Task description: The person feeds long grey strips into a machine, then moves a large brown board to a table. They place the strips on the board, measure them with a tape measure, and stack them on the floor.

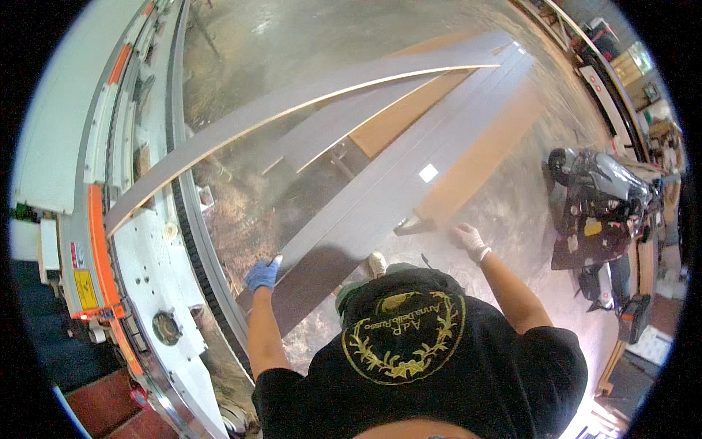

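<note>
My left hand, in a blue glove, is closed at the near-left corner of a long grey board. The board runs away to the far right, with a white square patch on its face. My right hand, in a white glove, is in the air to the right, fingers loosely apart with nothing visible in them. Just beyond it is the near end of a brown board, blurred along its edges. A darker brown panel lies below the grey board, close to my left hand.
A long machine with an orange-edged rail and white bed runs along the left. A thin grey strip spans from it over other boards. A dark scooter stands at right. My shoe shows on the floor.
</note>
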`<state>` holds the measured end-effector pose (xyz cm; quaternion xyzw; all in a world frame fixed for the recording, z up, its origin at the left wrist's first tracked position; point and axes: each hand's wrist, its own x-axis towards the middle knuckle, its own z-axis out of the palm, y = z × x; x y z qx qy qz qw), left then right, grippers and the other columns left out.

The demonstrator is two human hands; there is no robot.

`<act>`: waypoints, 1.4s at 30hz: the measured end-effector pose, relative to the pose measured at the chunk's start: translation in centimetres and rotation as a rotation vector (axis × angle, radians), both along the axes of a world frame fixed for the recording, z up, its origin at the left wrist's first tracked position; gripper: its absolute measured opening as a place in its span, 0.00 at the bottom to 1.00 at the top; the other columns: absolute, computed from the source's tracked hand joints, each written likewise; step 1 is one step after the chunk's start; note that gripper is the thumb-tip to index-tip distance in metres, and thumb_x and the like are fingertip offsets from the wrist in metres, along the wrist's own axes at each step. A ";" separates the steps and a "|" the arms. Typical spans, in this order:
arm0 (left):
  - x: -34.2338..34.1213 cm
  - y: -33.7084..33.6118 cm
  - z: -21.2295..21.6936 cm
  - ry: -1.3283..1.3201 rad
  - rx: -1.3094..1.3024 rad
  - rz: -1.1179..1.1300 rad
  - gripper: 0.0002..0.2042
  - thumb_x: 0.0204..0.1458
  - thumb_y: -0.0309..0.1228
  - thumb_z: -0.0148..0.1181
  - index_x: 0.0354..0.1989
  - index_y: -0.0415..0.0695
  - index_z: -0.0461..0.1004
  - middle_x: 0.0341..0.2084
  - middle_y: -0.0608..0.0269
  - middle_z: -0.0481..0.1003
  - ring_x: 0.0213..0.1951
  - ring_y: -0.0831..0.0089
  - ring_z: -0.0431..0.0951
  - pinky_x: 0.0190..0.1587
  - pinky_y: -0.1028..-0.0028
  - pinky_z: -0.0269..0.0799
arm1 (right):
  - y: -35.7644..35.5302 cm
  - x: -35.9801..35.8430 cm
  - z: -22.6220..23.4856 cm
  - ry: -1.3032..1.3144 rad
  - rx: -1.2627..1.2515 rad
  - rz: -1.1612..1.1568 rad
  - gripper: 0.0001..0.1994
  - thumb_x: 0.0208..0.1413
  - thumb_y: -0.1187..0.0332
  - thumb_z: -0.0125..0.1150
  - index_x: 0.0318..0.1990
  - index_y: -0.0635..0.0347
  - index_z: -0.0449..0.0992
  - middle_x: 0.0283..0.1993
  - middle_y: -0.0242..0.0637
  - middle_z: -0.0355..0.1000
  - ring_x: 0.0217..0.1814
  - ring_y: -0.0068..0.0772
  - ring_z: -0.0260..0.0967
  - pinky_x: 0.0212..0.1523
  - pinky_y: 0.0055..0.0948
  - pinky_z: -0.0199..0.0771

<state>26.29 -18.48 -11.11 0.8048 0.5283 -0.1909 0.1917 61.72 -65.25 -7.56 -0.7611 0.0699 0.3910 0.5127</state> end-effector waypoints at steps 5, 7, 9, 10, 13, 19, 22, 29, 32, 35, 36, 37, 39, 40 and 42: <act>9.9 -6.5 9.0 -0.205 0.004 -0.199 0.26 0.48 0.58 0.51 0.34 0.45 0.79 0.35 0.48 0.77 0.39 0.51 0.76 0.44 0.58 0.69 | -0.6 3.5 -4.5 0.237 0.221 -0.159 0.19 0.51 0.52 0.61 0.46 0.50 0.69 0.38 0.33 0.73 0.34 0.29 0.70 0.36 0.33 0.67; 9.5 -8.8 11.6 -0.310 0.132 -0.286 0.25 0.49 0.58 0.50 0.42 0.49 0.77 0.36 0.46 0.76 0.39 0.49 0.76 0.44 0.58 0.69 | 5.2 4.0 -1.1 0.190 0.314 -0.170 0.21 0.51 0.50 0.60 0.47 0.50 0.68 0.42 0.33 0.71 0.39 0.30 0.69 0.39 0.34 0.67; 9.9 -10.0 16.7 -0.200 0.042 -0.336 0.24 0.50 0.58 0.49 0.41 0.51 0.77 0.35 0.47 0.76 0.40 0.51 0.75 0.46 0.61 0.69 | 7.6 6.9 -0.8 0.194 0.457 -0.206 0.22 0.51 0.47 0.59 0.47 0.49 0.68 0.43 0.32 0.69 0.42 0.31 0.67 0.41 0.35 0.67; 7.9 -9.5 17.5 -0.171 0.013 -0.354 0.24 0.50 0.57 0.49 0.38 0.49 0.77 0.33 0.48 0.76 0.39 0.52 0.76 0.44 0.61 0.70 | 9.9 8.3 -0.2 0.099 0.498 -0.164 0.22 0.50 0.46 0.58 0.47 0.48 0.69 0.41 0.31 0.69 0.43 0.31 0.67 0.41 0.36 0.67; -2.6 -7.7 20.0 -0.221 0.041 -0.276 0.24 0.51 0.57 0.48 0.34 0.49 0.78 0.29 0.50 0.77 0.35 0.55 0.77 0.39 0.59 0.72 | 16.7 8.1 7.4 0.004 0.631 -0.215 0.19 0.50 0.42 0.54 0.42 0.42 0.71 0.32 0.25 0.67 0.35 0.28 0.66 0.39 0.40 0.66; -21.3 -6.5 18.6 0.168 0.924 0.492 0.39 0.41 0.57 0.60 0.60 0.50 0.59 0.54 0.46 0.64 0.57 0.51 0.62 0.58 0.66 0.59 | 20.4 15.2 -2.0 0.284 0.661 -0.064 0.26 0.57 0.45 0.43 0.54 0.53 0.66 0.59 0.35 0.63 0.60 0.38 0.58 0.58 0.47 0.58; -25.7 -7.7 12.3 -0.242 0.882 1.441 0.49 0.39 0.56 0.62 0.66 0.45 0.45 0.59 0.41 0.55 0.61 0.47 0.53 0.62 0.63 0.50 | 23.1 9.3 -2.3 0.455 0.735 -0.083 0.23 0.56 0.51 0.51 0.54 0.53 0.67 0.52 0.36 0.69 0.56 0.40 0.64 0.55 0.45 0.63; -23.3 -3.9 13.5 -1.299 0.803 1.759 0.32 0.46 0.44 0.63 0.55 0.34 0.62 0.46 0.50 0.72 0.48 0.61 0.73 0.50 0.69 0.67 | 19.0 -0.4 6.3 0.548 0.754 0.032 0.19 0.46 0.58 0.67 0.43 0.55 0.72 0.43 0.31 0.73 0.44 0.33 0.70 0.41 0.38 0.75; -22.4 0.6 13.5 -1.361 0.779 1.698 0.26 0.47 0.42 0.62 0.49 0.34 0.69 0.41 0.51 0.75 0.43 0.63 0.75 0.46 0.69 0.68 | 17.2 0.9 7.3 0.599 0.742 0.113 0.19 0.48 0.57 0.66 0.43 0.58 0.73 0.41 0.32 0.74 0.43 0.31 0.72 0.45 0.34 0.75; -23.2 5.1 10.8 -1.311 0.825 1.632 0.25 0.47 0.42 0.62 0.48 0.35 0.70 0.42 0.50 0.75 0.45 0.61 0.74 0.48 0.67 0.68 | 17.1 -3.1 11.2 0.556 0.597 0.069 0.21 0.49 0.55 0.65 0.46 0.55 0.71 0.42 0.30 0.74 0.43 0.32 0.72 0.42 0.34 0.76; -23.5 6.5 10.3 -1.302 0.855 1.630 0.26 0.47 0.43 0.62 0.48 0.35 0.71 0.43 0.49 0.75 0.46 0.60 0.74 0.49 0.67 0.67 | 17.2 -4.4 11.5 0.549 0.578 0.033 0.22 0.48 0.54 0.65 0.48 0.53 0.70 0.44 0.29 0.73 0.42 0.31 0.72 0.39 0.34 0.77; -23.7 7.9 10.3 -1.294 0.885 1.623 0.26 0.46 0.43 0.62 0.48 0.35 0.71 0.44 0.48 0.74 0.47 0.59 0.74 0.50 0.67 0.67 | 17.0 -4.7 10.5 0.585 0.582 0.054 0.21 0.48 0.55 0.65 0.47 0.52 0.70 0.43 0.28 0.74 0.42 0.30 0.72 0.38 0.35 0.77; -25.5 10.6 9.6 -1.159 0.815 1.626 0.30 0.44 0.46 0.63 0.50 0.34 0.69 0.48 0.47 0.72 0.52 0.55 0.70 0.53 0.65 0.65 | 17.7 -8.0 11.2 0.572 0.555 -0.029 0.19 0.47 0.56 0.66 0.45 0.51 0.71 0.42 0.27 0.75 0.41 0.28 0.73 0.37 0.36 0.77; -26.7 11.8 8.7 -1.107 0.816 1.593 0.31 0.44 0.47 0.63 0.51 0.35 0.68 0.49 0.47 0.71 0.53 0.55 0.70 0.54 0.65 0.64 | 17.9 -9.1 11.1 0.605 0.534 -0.053 0.19 0.47 0.57 0.67 0.45 0.51 0.72 0.42 0.27 0.75 0.41 0.28 0.73 0.37 0.37 0.77; -25.7 13.2 8.8 -1.017 0.710 1.576 0.32 0.45 0.49 0.61 0.54 0.38 0.66 0.52 0.48 0.68 0.54 0.54 0.68 0.54 0.64 0.63 | 18.5 -10.4 10.7 0.647 0.484 -0.120 0.18 0.46 0.58 0.67 0.45 0.50 0.72 0.42 0.26 0.75 0.41 0.27 0.73 0.38 0.38 0.77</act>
